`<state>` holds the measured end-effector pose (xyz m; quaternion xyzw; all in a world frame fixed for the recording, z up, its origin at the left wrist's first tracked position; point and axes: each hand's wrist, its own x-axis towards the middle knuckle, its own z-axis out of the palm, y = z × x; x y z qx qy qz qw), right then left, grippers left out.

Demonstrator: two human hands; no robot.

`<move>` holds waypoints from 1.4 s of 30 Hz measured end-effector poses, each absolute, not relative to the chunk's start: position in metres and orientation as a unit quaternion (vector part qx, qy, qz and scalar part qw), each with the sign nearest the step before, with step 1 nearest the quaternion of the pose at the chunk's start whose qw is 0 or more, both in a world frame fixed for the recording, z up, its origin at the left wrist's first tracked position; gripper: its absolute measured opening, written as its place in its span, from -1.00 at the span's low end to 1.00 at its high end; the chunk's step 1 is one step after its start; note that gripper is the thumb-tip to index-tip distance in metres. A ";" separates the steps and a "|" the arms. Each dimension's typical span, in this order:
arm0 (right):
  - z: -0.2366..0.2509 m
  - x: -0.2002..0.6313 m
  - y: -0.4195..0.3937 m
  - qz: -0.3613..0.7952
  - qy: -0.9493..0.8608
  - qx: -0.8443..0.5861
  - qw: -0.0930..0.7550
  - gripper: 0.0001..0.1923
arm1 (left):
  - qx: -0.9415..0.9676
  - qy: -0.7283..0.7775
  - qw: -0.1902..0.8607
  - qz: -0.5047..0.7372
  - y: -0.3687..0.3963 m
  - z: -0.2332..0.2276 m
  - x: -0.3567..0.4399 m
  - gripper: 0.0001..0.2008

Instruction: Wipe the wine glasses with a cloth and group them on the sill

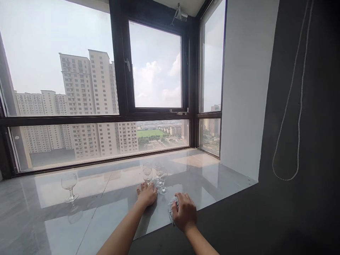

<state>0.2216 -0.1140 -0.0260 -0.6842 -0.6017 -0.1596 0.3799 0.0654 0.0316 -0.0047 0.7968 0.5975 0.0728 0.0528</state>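
Glasses (163,175), clustered upright, are fronted by the left hand (147,194), grip unclear; right of them, cloth (171,213) is clutched by the right hand (186,211).

1. Clustered stemmed glasses (163,175) on the windowsill (106,212), before the window (156,71).
2. Lone stemmed glass (69,182): well left of them.
3. Left hand (147,194): at their near side.
4. Right hand (185,211), around cloth (172,211): rightward, at the windowsill's front edge.

Home-like room: bay window (156,67), glossy sill (212,186), tower blocks (101,81) outside.
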 end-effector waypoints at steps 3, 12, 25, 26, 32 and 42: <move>-0.024 0.220 -0.116 -0.159 -0.601 -0.684 0.381 -0.83 | 0.796 0.598 0.056 0.071 0.034 -0.003 0.066 -0.44; -0.023 0.221 -0.117 -0.182 -0.603 -0.681 0.375 -0.83 | 0.808 0.582 0.072 0.061 0.032 0.008 0.060 -0.39; -0.027 0.223 -0.116 -0.180 -0.614 -0.685 0.349 -0.80 | 0.885 0.454 0.094 0.039 -0.012 0.042 -0.032 -0.54; -0.028 0.223 -0.115 -0.180 -0.615 -0.685 0.347 -0.80 | 0.895 0.435 0.079 0.061 -0.014 0.044 -0.045 -0.59; -0.036 0.227 -0.112 -0.178 -0.621 -0.680 0.346 -0.75 | 0.821 0.557 -0.068 0.099 -0.004 0.042 -0.133 -0.58; -0.046 0.235 -0.108 -0.160 -0.624 -0.678 0.355 -0.70 | 0.680 0.722 -0.105 0.068 0.030 0.034 -0.258 -0.64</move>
